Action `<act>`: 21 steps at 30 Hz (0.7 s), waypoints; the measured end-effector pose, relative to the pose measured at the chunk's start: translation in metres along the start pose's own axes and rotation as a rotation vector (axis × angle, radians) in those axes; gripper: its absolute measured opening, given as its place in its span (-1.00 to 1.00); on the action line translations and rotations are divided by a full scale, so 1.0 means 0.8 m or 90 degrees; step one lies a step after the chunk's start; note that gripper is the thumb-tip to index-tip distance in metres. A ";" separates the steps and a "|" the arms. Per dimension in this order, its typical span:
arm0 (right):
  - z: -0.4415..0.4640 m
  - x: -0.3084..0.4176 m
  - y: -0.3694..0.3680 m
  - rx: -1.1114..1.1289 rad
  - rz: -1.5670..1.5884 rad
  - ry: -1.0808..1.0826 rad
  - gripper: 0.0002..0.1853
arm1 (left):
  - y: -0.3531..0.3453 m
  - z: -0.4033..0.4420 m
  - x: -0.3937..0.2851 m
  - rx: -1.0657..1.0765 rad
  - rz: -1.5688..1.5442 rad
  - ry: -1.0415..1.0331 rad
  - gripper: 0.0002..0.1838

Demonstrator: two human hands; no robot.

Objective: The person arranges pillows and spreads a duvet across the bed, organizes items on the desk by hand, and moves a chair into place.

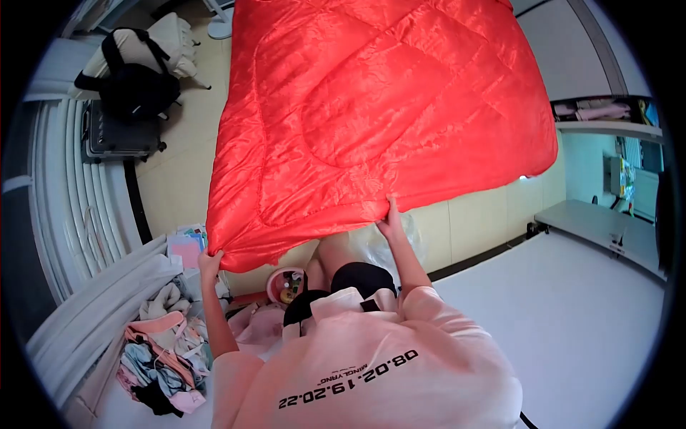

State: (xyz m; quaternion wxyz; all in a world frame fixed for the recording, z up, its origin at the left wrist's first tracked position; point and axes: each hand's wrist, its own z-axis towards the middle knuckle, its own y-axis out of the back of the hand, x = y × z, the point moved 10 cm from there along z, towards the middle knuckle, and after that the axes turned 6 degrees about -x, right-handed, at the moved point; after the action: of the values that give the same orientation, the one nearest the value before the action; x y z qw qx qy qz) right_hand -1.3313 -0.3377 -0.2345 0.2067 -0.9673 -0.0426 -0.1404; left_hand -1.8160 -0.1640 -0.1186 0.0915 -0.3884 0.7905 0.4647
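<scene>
While the left hand (pixel 210 263) is pinching the near left corner of the red satin quilt (pixel 400 107), the right hand (pixel 390 218) is pinching the near edge farther right, its thumb lying on top and its other fingers hiding beneath the fabric. One quilt is extending forward from the body, above the tiled floor (pixel 179 186). Its near edge is slanting upward to the right; its left side is pointing toward the top of the view. The far end is passing out of view, so the long axis cannot be told. One black backpack (pixel 139 89) and one dark suitcase (pixel 121 136) are standing at upper left. One clothes heap (pixel 164 357) is lying at lower left.
</scene>
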 end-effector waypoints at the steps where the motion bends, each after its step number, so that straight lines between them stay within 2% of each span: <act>1: -0.021 0.016 0.005 -0.031 -0.062 0.016 -0.46 | -0.011 0.002 0.001 0.010 0.005 -0.001 -0.61; 2: -0.026 0.023 0.017 -0.039 -0.059 0.019 -0.46 | -0.024 0.002 0.004 0.016 -0.047 -0.015 -0.62; 4: -0.045 0.058 0.056 -0.200 -0.327 0.190 -0.52 | -0.045 0.006 0.006 0.028 -0.095 -0.034 -0.63; 5: -0.040 0.053 0.074 -0.203 -0.322 0.195 -0.52 | -0.065 0.006 0.009 0.071 -0.075 0.004 -0.67; 7: -0.021 0.012 0.106 -0.232 -0.156 0.071 -0.53 | -0.084 0.009 -0.009 0.105 -0.063 0.031 -0.71; 9: -0.008 0.008 0.091 -0.183 -0.117 0.043 -0.54 | -0.118 -0.013 -0.044 0.324 0.034 0.095 -0.73; 11: -0.010 0.024 0.057 -0.127 -0.079 0.023 -0.55 | -0.112 -0.020 -0.109 0.352 0.006 0.036 -0.68; 13: -0.042 0.091 0.007 -0.028 -0.014 0.179 -0.55 | -0.102 -0.029 -0.170 0.378 -0.027 -0.024 -0.63; 15: -0.086 0.162 0.009 -0.126 -0.156 0.393 -0.61 | -0.090 -0.044 -0.212 0.404 -0.160 -0.037 -0.68; 17: -0.084 0.189 0.058 -0.314 -0.387 0.378 -0.66 | -0.092 -0.038 -0.223 0.378 -0.104 -0.030 -0.66; 19: -0.084 0.199 0.103 -0.434 -0.374 0.424 -0.66 | -0.123 -0.018 -0.196 0.392 0.071 -0.063 -0.64; 21: -0.055 0.200 0.161 -0.555 -0.340 0.387 -0.61 | -0.200 0.014 -0.147 0.470 -0.024 -0.263 -0.57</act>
State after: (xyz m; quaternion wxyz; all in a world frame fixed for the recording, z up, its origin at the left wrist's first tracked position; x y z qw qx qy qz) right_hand -1.1716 -0.4691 -0.1996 -0.2490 -0.8352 -0.1620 -0.4629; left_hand -1.6265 -0.1354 -0.1714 0.3892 -0.2426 0.8618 0.2169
